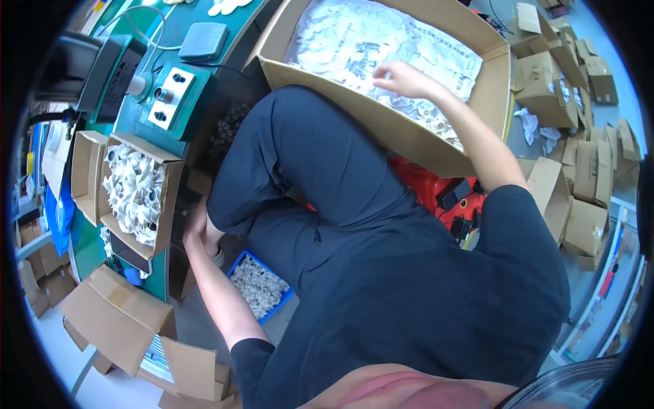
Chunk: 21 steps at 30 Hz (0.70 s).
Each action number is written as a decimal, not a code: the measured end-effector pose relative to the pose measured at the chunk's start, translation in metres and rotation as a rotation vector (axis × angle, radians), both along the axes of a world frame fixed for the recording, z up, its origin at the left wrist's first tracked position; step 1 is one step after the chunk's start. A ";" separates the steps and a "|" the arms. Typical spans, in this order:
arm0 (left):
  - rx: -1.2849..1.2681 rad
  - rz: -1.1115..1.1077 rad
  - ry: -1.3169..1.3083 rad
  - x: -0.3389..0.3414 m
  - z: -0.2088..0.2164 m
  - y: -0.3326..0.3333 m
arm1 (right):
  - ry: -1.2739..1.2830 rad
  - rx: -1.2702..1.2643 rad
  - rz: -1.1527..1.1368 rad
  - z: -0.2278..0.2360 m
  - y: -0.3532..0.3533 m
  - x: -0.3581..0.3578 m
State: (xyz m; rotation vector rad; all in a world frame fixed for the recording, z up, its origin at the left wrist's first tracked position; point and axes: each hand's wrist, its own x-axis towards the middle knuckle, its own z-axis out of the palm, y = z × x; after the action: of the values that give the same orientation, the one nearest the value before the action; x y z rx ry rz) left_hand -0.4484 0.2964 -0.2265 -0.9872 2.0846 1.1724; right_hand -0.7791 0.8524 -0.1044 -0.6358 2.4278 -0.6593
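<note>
My right hand (403,79) is over a large open cardboard box (368,112), its fingers curled together. Whatever they may hold is too small to make out. Beneath it lies a crumpled whitish sheet (381,41) with dark print, and small pale ring-like parts (439,124) show along the box's near side. My left hand (195,223) hangs low beside my bent leg, near my ankle, by the green bench's edge. Its fingers are mostly hidden. Next to it, on the bench, a smaller carton (172,194) holds many pale, curved parts (136,191).
A green bench (153,273) carries a press-like machine (105,78), a metal-faced fixture (170,99) and a grey foot pedal (204,41). On the floor stands a blue tray (285,300) of small greyish pieces. Cartons (586,163) crowd the right; an open carton (126,300) stands lower left.
</note>
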 end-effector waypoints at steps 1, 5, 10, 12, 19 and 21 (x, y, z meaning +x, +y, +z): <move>-0.025 0.011 -0.004 0.000 -0.005 -0.002 | 0.132 -0.050 -0.040 -0.007 -0.013 0.002; -0.079 0.055 -0.014 -0.002 -0.013 -0.004 | 0.114 0.096 0.044 -0.038 -0.052 -0.015; -0.172 0.131 0.009 0.002 0.011 0.020 | 0.355 0.010 0.059 -0.055 -0.056 -0.008; -0.251 0.110 0.015 -0.002 0.029 0.031 | 0.287 -0.070 -0.050 -0.052 -0.047 -0.019; -0.334 0.106 0.007 0.018 0.050 0.032 | -0.083 -0.946 -0.118 0.083 -0.173 -0.022; -0.285 0.018 0.008 0.013 0.045 0.028 | -0.111 -0.925 -0.019 0.102 -0.233 -0.004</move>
State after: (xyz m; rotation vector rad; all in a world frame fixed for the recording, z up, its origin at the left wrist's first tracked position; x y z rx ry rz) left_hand -0.4354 0.3246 -0.1817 -1.1315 2.2965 0.9030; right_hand -0.7834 0.6193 -0.0021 -0.8742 1.9294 -1.7937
